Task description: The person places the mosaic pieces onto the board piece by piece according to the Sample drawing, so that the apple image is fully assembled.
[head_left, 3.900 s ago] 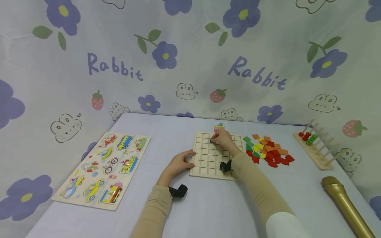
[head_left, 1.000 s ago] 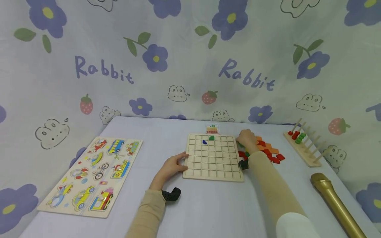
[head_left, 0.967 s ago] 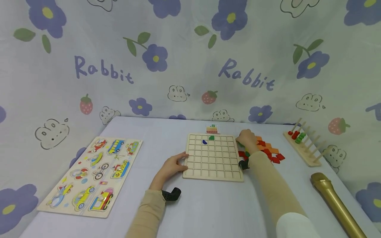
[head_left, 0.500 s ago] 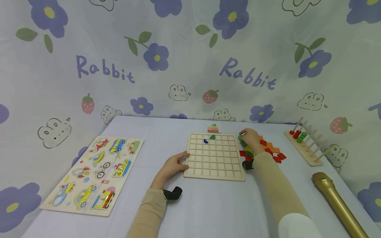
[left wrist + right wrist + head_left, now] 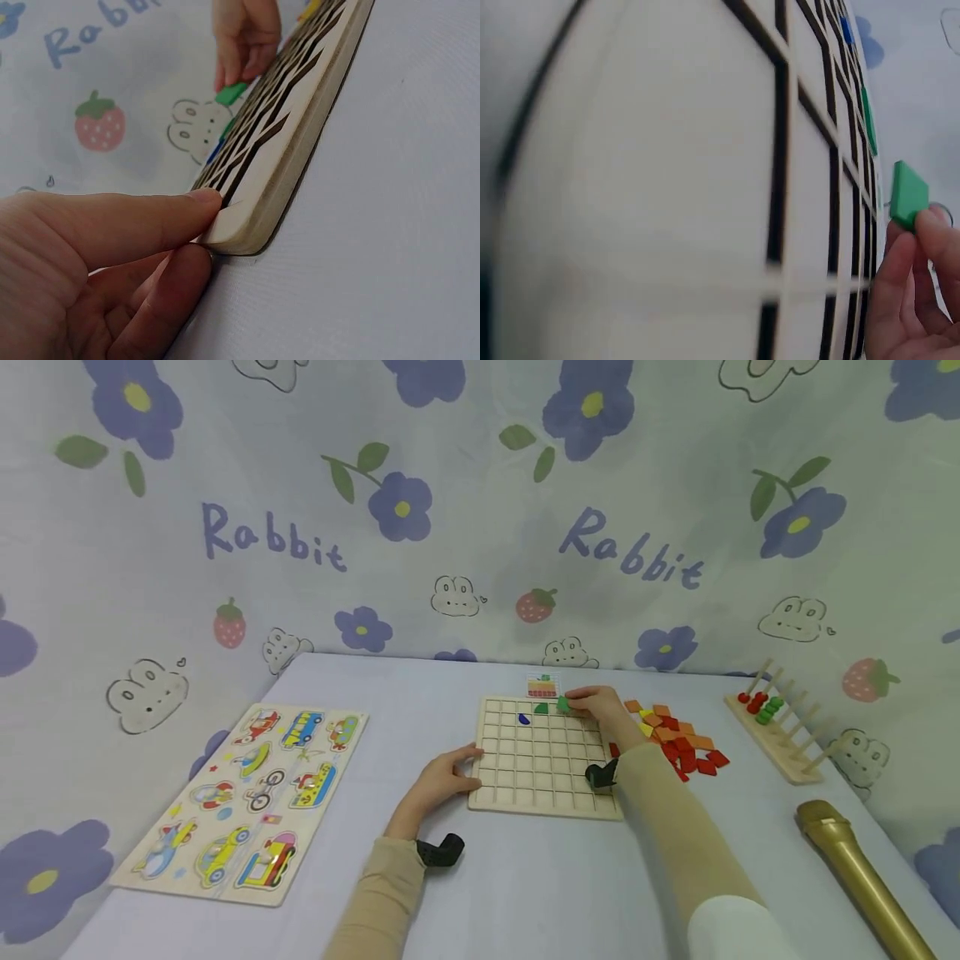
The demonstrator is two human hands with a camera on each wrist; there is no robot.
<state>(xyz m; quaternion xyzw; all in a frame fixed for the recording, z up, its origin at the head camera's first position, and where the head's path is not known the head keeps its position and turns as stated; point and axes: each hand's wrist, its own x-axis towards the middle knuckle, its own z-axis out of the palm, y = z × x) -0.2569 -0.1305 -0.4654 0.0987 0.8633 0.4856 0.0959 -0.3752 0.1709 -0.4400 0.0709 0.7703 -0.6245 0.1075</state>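
We see the right hand (image 5: 600, 706) pinching a green tile (image 5: 562, 703) between thumb and fingertips, holding it over the far row of the wooden grid board (image 5: 540, 781), just right of the green piece (image 5: 541, 708) already seated there and near a blue piece (image 5: 523, 719). Our left hand (image 5: 442, 772) grips the board's near-left corner, thumb on top and fingers curled under the edge, as the left wrist view shows (image 5: 112, 247).

In the right wrist view the tile (image 5: 907, 193) stands tilted on edge, its flat face turned toward the board and one corner leading. It looks roughly square, so we judge it has no real long axis; what matters is squaring its sides to the cell walls.

We think the main risk is the tile landing skewed and bridging a wooden rib instead of dropping in. A slip from so light a pinch could send it onto the seated green piece or off the far edge onto the bench (image 5: 525, 885), by the pattern card (image 5: 542, 685)
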